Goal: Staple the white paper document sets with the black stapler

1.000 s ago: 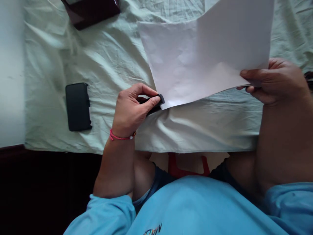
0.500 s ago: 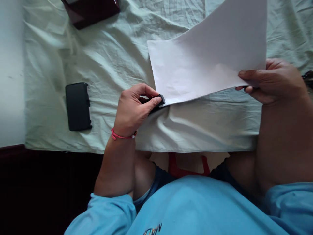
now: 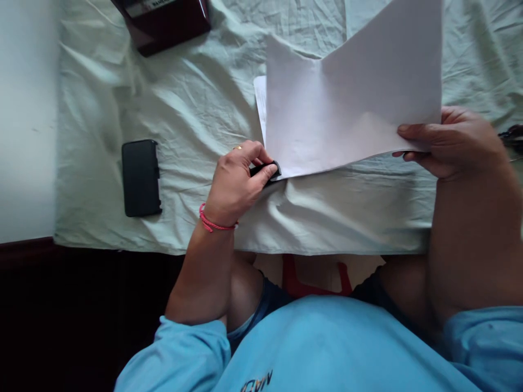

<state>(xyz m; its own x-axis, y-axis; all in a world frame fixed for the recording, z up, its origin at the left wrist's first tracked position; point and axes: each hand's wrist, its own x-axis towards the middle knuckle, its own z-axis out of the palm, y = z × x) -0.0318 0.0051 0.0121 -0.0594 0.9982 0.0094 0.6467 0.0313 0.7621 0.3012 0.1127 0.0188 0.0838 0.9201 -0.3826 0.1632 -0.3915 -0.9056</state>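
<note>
White sheets of paper [image 3: 351, 103] bow upward over the cloth, and the left edge of another sheet [image 3: 260, 95] shows beneath them. My right hand [image 3: 457, 140] pinches the lower right edge of the sheets, thumb on top and fingers below. My left hand [image 3: 243, 171] is closed around a black stapler [image 3: 265, 173], thumb and fingers pressing on its end. That end meets the lower left corner of the sheets. Most of the stapler is covered by my fingers.
A black rectangular case [image 3: 141, 178] lies on the pale green tablecloth [image 3: 196, 109] to the left. A dark red glossy box [image 3: 174, 27] stands at the back left. Some dark thing [image 3: 512, 136] sits at the far right edge. The table's front edge runs before my lap.
The upper sheets have bent up and shifted at their left end, uncovering a sheet underneath. My left hand with the stapler sits slightly further right in view. My right hand keeps its grip.
</note>
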